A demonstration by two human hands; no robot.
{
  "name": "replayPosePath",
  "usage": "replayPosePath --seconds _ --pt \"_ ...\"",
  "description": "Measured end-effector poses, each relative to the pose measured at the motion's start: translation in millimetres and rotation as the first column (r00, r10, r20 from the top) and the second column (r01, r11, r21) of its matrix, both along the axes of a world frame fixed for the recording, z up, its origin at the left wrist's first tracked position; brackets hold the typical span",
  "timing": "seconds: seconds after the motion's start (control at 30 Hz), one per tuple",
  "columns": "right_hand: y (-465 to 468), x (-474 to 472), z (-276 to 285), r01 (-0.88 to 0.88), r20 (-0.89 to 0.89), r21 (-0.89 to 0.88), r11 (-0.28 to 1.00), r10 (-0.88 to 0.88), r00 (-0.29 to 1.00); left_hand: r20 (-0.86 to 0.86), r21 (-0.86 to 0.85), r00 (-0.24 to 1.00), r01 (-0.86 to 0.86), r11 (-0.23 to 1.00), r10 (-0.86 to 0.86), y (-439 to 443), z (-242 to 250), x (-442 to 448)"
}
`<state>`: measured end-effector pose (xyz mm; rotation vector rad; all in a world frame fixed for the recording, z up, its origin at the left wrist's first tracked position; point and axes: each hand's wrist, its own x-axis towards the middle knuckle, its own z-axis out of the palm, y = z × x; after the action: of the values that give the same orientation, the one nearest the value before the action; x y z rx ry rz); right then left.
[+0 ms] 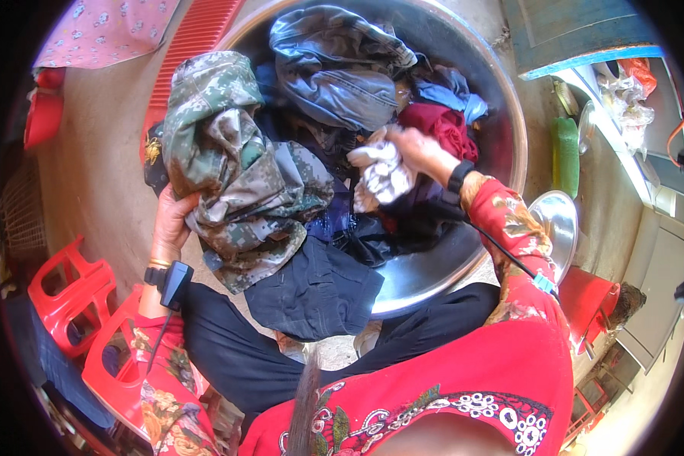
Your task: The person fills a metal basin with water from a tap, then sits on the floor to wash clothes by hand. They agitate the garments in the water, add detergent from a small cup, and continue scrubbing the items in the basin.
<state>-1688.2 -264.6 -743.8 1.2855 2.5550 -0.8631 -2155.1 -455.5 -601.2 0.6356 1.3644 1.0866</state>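
Note:
A large round metal basin (427,285) in front of me holds a heap of clothes. My left hand (175,219) grips a camouflage garment (228,165) draped over the basin's left rim, with a dark garment (319,288) hanging over the near rim beside it. My right hand (419,149) is closed on a bunched white cloth (383,174) above the heap; its fingers are partly blurred. Blue-grey denim clothing (342,74) lies at the basin's far side, and a dark red cloth (442,128) is just beyond my right hand.
A red ridged plastic board (174,74) leans beyond the basin's left side. Red plastic stools (74,296) stand at the lower left. To the right are a small metal bowl (561,228), a green plastic object (565,157), a red bucket (590,302) and a blue wooden panel (581,28).

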Motion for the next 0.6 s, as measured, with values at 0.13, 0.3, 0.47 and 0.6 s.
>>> replayPosePath --seconds 0.13,0.3,0.47,0.6 --pt "16.4 -22.3 1.7 0.158 0.11 0.194 0.968 -0.181 0.977 -0.007 -0.011 1.0 -0.018 1.0 0.018 0.9 4.7 1.8" --pt "11.9 -34.6 45.6 -0.263 0.279 -0.318 0.911 0.355 0.892 0.016 -0.011 0.999 -0.043 0.999 0.043 1.3 1.9 3.5" --pt "-43.5 -30.0 66.9 -0.235 0.219 -0.102 0.967 0.252 0.943 -0.015 0.016 0.999 0.04 0.999 -0.04 2.9 3.4 4.5" --pt "-77.4 -25.2 18.0 -0.064 -0.067 -0.26 0.964 0.048 0.997 0.035 -0.01 0.999 -0.025 1.0 0.025 3.2 5.5 6.6"
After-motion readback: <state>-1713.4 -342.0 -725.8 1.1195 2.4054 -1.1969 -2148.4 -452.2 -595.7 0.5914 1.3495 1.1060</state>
